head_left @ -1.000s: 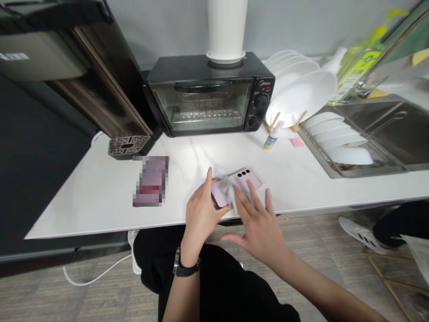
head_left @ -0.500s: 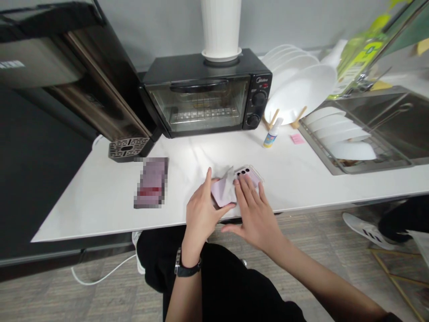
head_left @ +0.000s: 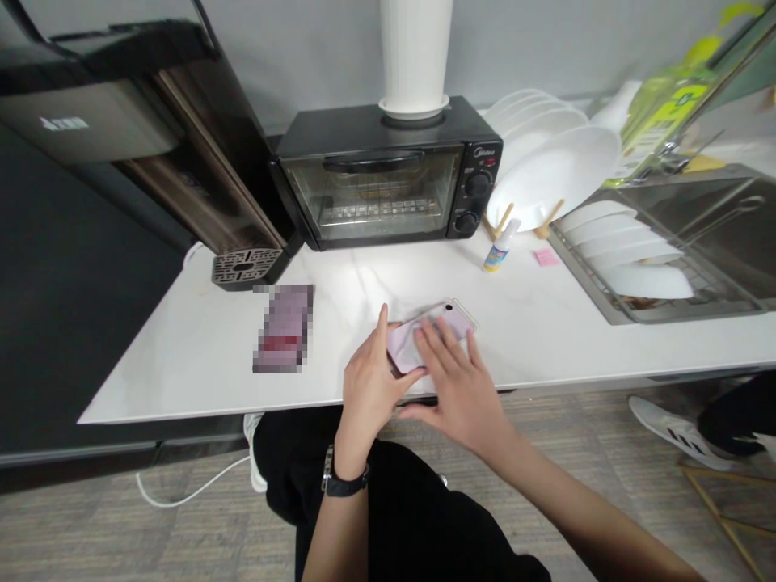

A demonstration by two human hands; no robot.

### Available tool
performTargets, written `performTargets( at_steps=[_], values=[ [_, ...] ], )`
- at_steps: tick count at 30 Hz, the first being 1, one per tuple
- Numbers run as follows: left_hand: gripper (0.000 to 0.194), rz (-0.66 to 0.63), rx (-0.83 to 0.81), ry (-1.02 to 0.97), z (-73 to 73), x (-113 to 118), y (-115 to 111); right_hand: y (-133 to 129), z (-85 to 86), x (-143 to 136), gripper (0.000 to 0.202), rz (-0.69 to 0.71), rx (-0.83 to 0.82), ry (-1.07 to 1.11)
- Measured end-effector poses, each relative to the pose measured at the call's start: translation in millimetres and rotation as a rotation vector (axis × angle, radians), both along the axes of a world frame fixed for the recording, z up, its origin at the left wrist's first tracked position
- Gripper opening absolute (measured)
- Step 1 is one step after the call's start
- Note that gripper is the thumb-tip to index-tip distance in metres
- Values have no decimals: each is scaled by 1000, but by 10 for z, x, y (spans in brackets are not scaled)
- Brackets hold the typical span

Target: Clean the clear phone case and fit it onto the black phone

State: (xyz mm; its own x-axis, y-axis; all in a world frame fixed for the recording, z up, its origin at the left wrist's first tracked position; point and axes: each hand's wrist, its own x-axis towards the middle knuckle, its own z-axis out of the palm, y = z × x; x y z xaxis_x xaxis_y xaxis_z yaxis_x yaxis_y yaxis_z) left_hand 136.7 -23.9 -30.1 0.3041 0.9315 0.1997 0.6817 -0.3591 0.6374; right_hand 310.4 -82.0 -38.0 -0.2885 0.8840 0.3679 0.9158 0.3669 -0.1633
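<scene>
In the head view, a black toaster oven (head_left: 388, 186) stood at the back of the white table (head_left: 546, 339) with a white pot (head_left: 415, 56) on top, and left of it rose a dark dispenser (head_left: 200, 170) with a slotted drip tray (head_left: 242, 267). A flat purplish item (head_left: 288, 323), blurred into blocks, lay before that tray. To the right, white plates (head_left: 558, 170) leaned in a wooden rack (head_left: 550, 220), with a small spray bottle (head_left: 498, 250) and a pink note (head_left: 546, 257) in front; farther over were stacked bowls (head_left: 624, 242) at the sink (head_left: 721, 194). A co-worker's shoe (head_left: 672, 432) showed on the floor. The lilac phone (head_left: 461, 323) was near the table's front edge, back facing up, slanted, one dark lens visible and a clear rim beyond its camera end. The left hand (head_left: 369, 380) gripped its lower end, thumb along the near side. The right hand (head_left: 466, 396) blocked much of the back, its fingers straight and laid flat over a pale wipe (head_left: 413, 346), barely discernible against the phone.
</scene>
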Motion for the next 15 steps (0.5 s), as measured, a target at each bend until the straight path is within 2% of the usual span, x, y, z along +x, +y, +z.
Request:
performTargets(
  at_steps=[2, 4, 7, 9, 10, 11, 13, 15],
  values=[
    [95, 10, -3, 5, -15, -16, 0, -39, 31, -168, 101, 132, -45, 17],
    [94, 0, -10, -1, -15, -24, -1, -22, 45, -152, 98, 155, -68, 32],
    [115, -29, -11, -29, 8, -13, -2, 87, 20, 181, 92, -38, -23, 29],
    [122, -30, 2, -36, 22, -1, -1, 159, 4, 386, 93, -167, 11, 21],
    [123, -24, 6, -34, 25, 3, 1, 179, 2, 421, 95, -185, 20, 19],
    [124, -22, 3, -31, 24, 4, 3, 186, 5, 399, 97, -165, 19, 20],
    [120, -11, -14, -18, 14, -1, 8, 167, 23, 208, 101, -41, -5, 39],
    [107, -5, -30, -4, 4, -11, 10, 120, 49, -63, 102, 110, -44, 85]
  ],
)
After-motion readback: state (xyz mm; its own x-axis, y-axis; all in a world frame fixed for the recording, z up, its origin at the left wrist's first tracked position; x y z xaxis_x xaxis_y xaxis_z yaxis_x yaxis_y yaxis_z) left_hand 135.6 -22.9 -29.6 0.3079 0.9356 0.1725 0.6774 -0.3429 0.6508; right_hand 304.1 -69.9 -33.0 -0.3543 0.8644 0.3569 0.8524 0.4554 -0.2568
